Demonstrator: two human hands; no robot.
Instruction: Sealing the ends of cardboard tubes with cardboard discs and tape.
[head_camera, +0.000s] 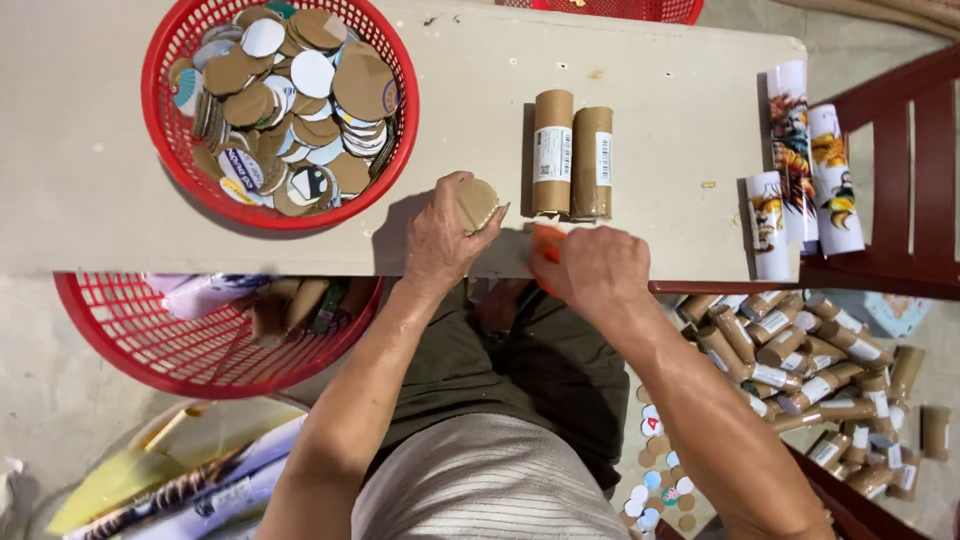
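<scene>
Head view: left hand (440, 240) at the near edge of the table (90, 190), grip pinching a brown cardboard disc (478, 203), thumb and fingers pressed on it. Right hand (600, 268) just beside it, grip curled tight around an orange object (546, 248); mostly hidden, can't tell what it is. Two brown cardboard tubes (572, 155) with white labels lie side by side on the table, touching, just beyond both hands. Red basket (160, 130) on the table's left holds a heap of brown and white card discs (285, 105). Three printed white tubes (805, 170) sit at the table's right end. Below the table: second red basket (150, 345) on the left, pile of brown tubes (810, 375) on the floor to the right, loose discs (655, 490) near the person's knee.
</scene>
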